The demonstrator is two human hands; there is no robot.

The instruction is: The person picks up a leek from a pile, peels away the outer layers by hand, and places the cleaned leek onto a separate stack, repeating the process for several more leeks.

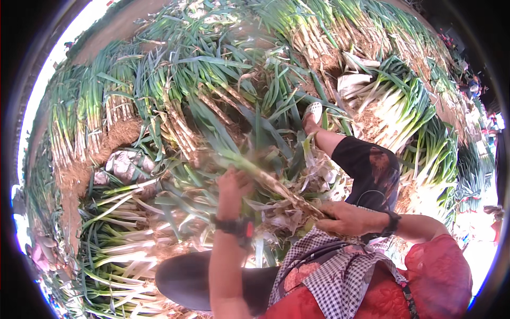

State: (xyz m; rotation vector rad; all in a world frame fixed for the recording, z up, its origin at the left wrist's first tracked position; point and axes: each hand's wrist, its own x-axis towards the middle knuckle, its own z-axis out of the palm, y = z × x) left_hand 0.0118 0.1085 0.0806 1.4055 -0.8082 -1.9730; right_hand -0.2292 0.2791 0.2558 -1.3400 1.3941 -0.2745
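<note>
Holding a long green onion (284, 189) by its pale end

The right hand (351, 219) is closed around the onion's near right end, fingers wrapped tight. The left hand (234, 185) is partly curled at the greener part of the stalk; blur hides its fingertips, so whether it truly grips cannot be told. If only the right hand bears the weight, the leafy far end could sag or swing. Levering the two hands against each other might snap the pale shaft, and a hard tug on the leaves could tear them. A loosened grip would probably drop the onion onto the heap of peelings (325, 173) below, where it could tangle with the scraps.

The onion hangs aslant above that litter, between the person's legs, leaves pointing far left. It is long and slender: bluish-green leaves, a bright light-green neck, then a whitish shaft streaked with brown, seemingly dry skin. Paler, cleaner-looking onions (119, 255) lie at the near left.
</note>
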